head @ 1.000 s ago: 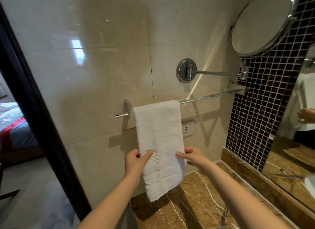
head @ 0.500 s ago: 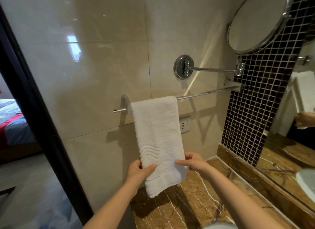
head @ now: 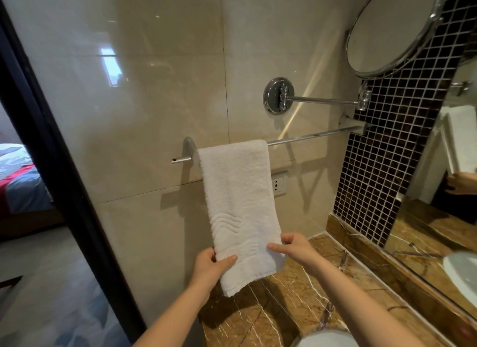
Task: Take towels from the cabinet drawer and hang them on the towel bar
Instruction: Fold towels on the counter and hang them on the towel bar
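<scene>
At the far left a black door frame (head: 38, 140) runs down the picture. Past it you can see part of a bed (head: 18, 181) with a blue and red cover.

Your left hand (head: 209, 265) pinches the lower left edge of the towel (head: 237, 197), thumb lying across the front and fingers curled behind the cloth. The towel is white and hangs folded over the left end of the towel bar (head: 309, 136), just beside the bar's left bracket (head: 189, 150) on the beige wall (head: 129, 101). Its lower end shows in front of the back left corner of the brown marble counter (head: 296, 308).

Your right hand (head: 294, 248) pinches the towel's lower right edge at about the same height, thumb on the front and fingers behind.

To the right of the towel the bar runs on to its other bracket, at the edge of the dark mosaic tiles (head: 382, 166). A wall socket (head: 278, 183) sits just below the bar, right beside the towel's edge. Above the bar a chrome mount (head: 278, 95) carries an arm out to a round mirror (head: 387, 29) in the upper right corner. Along the counter's right edge a large wall mirror (head: 454, 230) reflects a hand holding white cloth.
</scene>
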`<state>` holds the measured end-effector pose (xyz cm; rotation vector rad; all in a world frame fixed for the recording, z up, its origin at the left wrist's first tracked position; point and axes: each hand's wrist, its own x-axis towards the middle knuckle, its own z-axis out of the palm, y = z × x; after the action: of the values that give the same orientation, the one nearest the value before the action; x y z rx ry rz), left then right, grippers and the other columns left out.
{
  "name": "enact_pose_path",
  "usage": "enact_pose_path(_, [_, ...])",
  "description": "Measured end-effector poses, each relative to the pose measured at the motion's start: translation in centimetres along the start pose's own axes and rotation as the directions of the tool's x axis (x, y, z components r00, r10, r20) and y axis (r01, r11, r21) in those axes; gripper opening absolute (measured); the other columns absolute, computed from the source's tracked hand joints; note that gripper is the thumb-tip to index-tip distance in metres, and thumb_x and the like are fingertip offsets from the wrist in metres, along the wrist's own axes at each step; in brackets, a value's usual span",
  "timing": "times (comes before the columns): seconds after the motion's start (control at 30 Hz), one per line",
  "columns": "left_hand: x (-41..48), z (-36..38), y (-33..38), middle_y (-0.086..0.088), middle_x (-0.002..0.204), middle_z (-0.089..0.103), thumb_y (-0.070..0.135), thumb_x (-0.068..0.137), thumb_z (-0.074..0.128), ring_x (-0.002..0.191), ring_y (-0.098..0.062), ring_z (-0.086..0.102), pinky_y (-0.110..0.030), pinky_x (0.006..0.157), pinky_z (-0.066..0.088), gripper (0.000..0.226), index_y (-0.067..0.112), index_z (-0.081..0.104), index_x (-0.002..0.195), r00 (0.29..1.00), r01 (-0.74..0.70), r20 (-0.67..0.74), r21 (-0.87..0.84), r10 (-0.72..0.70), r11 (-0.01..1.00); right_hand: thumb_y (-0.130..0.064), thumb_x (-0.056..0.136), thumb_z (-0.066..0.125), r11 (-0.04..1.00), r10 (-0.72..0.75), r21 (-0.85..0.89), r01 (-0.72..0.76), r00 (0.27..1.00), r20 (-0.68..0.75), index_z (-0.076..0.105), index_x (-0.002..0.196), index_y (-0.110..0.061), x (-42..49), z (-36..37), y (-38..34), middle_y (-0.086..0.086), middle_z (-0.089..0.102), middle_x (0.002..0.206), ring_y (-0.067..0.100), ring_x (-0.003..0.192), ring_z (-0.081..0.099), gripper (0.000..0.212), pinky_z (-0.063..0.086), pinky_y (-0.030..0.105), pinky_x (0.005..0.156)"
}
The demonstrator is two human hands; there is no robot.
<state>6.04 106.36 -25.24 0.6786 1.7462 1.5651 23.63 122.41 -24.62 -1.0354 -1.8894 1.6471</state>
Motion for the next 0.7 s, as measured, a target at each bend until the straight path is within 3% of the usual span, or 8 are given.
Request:
enact_pose_path(0.17, [-0.2, 0.0, -0.4, 0.0, 0.088, 0.072, 0.015, 0.071, 0.082, 0.082, -0.015, 0.069, -0.021, 0.059, 0.053, 0.024, 0.014, 0.067, 0.09, 1.0, 0.003, -0.014, 0.021, -0.002, 1.0, -0.022, 0.078, 0.077, 1.0, -0.001, -0.023, 0.001, 1.0, -0.031, 0.072, 0.095, -0.01, -0.1, 0.2, 0.9, 0.001, 0.075, 0.096, 0.019, 0.091, 0.071, 0.021, 0.059, 0.039, 0.081])
enact_pose_path(0.33, [-0.1, -0.4, -1.1, 0.0, 0.087, 0.074, 0.016, 0.071, 0.082, 0.081, -0.014, 0.07, -0.021, 0.06, 0.053, 0.024, 0.013, 0.07, 0.092, 1.0, -0.007, -0.027, 0.033, 0.007, 0.999, -0.022, 0.078, 0.078, 0.999, 0.013, -0.031, -0.014, 0.999, -0.031, 0.071, 0.094, -0.012, -0.3, 0.7, 1.3, 0.002, 0.074, 0.097, 0.016, 0.09, 0.071, 0.02, 0.059, 0.036, 0.08])
enact_pose_path(0.47, [-0.2, -0.8, -1.4, 0.002, 0.085, 0.075, 0.013, 0.072, 0.081, 0.076, -0.011, 0.071, -0.017, 0.057, 0.052, 0.022, 0.012, 0.072, 0.091, 0.999, -0.021, -0.028, 0.036, 0.022, 0.999, -0.021, 0.08, 0.076, 0.999, 0.026, -0.035, -0.027, 0.999, -0.028, 0.069, 0.098, -0.004, -0.5, 1.0, 1.4, 0.005, 0.074, 0.098, 0.019, 0.092, 0.071, 0.025, 0.057, 0.038, 0.085])
enact_pose_path(0.7, [-0.5, -1.0, -1.6, 0.004, 0.086, 0.075, 0.012, 0.072, 0.081, 0.076, -0.008, 0.071, -0.016, 0.056, 0.051, 0.021, 0.014, 0.071, 0.091, 1.0, -0.008, -0.026, 0.032, 0.009, 0.999, -0.021, 0.081, 0.074, 0.999, 0.054, -0.002, -0.054, 0.998, -0.04, 0.069, 0.098, -0.001, -0.7, 1.4, 1.6, 0.006, 0.073, 0.1, 0.021, 0.099, 0.069, 0.027, 0.057, 0.03, 0.082])
